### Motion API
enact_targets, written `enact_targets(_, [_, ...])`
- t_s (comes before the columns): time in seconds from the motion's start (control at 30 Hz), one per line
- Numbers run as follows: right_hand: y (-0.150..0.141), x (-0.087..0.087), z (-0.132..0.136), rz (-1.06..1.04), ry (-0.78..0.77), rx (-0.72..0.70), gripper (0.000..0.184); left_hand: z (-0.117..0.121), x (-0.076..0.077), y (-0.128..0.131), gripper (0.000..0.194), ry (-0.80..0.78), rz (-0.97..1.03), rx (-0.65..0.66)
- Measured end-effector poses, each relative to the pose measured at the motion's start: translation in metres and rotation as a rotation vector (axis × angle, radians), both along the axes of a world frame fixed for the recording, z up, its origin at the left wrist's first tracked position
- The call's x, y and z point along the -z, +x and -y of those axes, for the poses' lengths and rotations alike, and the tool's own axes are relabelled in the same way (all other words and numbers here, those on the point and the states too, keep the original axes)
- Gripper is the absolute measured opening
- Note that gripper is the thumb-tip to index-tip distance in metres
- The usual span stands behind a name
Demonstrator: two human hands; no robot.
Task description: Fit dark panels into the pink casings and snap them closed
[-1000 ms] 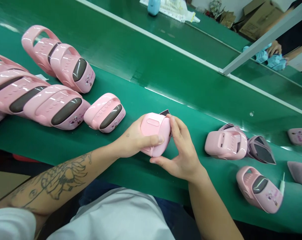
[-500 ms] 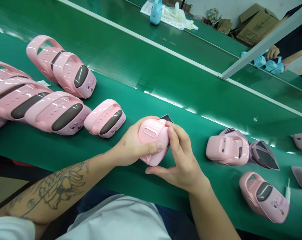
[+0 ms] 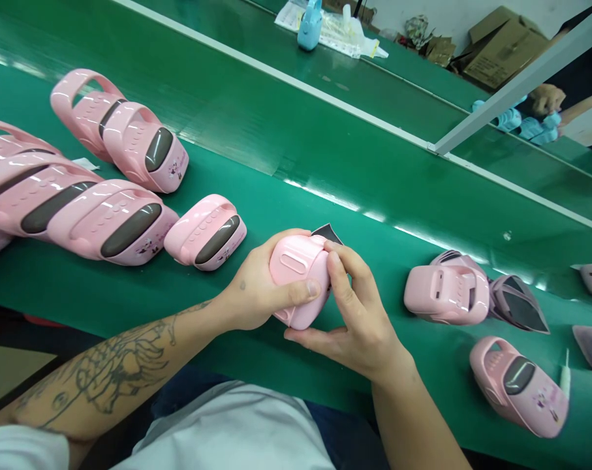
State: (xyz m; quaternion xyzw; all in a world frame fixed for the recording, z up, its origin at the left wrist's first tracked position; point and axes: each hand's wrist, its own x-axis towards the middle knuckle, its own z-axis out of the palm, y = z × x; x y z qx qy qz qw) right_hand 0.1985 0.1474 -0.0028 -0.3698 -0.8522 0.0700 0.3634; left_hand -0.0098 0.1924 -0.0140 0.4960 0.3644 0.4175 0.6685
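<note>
Between my hands is a pink plastic housing (image 3: 296, 262), its side with a raised oval turned up. My left hand (image 3: 261, 281) is closed around its left side, thumb lying across the upper face. My right hand (image 3: 357, 310) grips the right side, fingertips at the upper edge and thumb at the lower edge. A dark sheet-like corner (image 3: 327, 232) sticks out behind the housing; the rest of it is hidden. To the left, close to my left hand, stands a similar pink housing (image 3: 188, 228) with a handle and dark window.
Several pink housings (image 3: 100, 209) crowd the green table's left side. On the right lie another housing (image 3: 437, 294), dark-faced curved pieces (image 3: 517, 303), a printed housing (image 3: 525, 391) and a thin white tool (image 3: 564, 375). Beyond a metal post (image 3: 511, 85), another person's hand (image 3: 546, 99) is among blue parts.
My hands and the held pink housing have barely shifted. Across the divider, the other person's hand has moved slightly over the blue parts.
</note>
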Motion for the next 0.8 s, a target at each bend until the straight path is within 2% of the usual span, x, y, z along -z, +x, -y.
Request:
enact_targets(0.57, [-0.002, 0.0, 0.0, 0.002, 0.004, 0.011, 0.115, -0.001, -0.001, 0.0, 0.089, 0.025, -0.062, -0.026])
enact_targets(0.67, [0.001, 0.001, -0.002, 0.0, -0.036, 0.028, 0.116, -0.004, -0.002, 0.002, 0.083, 0.005, -0.025, -0.01])
enact_targets(0.8, [0.009, 0.0, -0.004, 0.021, -0.135, 0.027, 0.124, -0.008, -0.004, 0.005, 0.071, -0.082, 0.041, 0.087])
